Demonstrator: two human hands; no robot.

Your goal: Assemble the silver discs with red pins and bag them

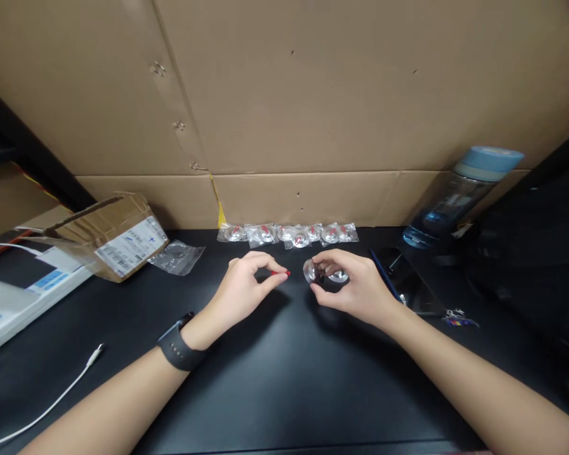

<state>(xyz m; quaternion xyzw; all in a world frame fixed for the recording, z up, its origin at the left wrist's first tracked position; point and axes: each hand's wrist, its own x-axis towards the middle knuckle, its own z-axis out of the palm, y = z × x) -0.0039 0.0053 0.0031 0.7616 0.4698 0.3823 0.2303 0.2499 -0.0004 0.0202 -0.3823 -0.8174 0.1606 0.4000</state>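
Note:
My left hand (251, 278) is closed in a pinch on a small red piece (288, 273), of which only the tip shows past the fingers. To its right, my right hand (351, 281) grips a shiny, clear round disc (309, 272) by its rim between thumb and fingers, its face turned toward the left hand. A second shiny round piece (339, 276) shows behind the right fingers; whether it touches them I cannot tell. Beyond both hands lies a row of several small clear bags (298, 237), each holding a silvery round piece with a red part.
An opened cardboard box (118, 237) and an empty plastic bag (177, 258) lie at left, near a white power strip (38, 297) and a white cable (71, 395). At right are a dark phone (408, 284), a keychain (459, 319) and a blue-capped bottle (455, 199). Cardboard walls the back.

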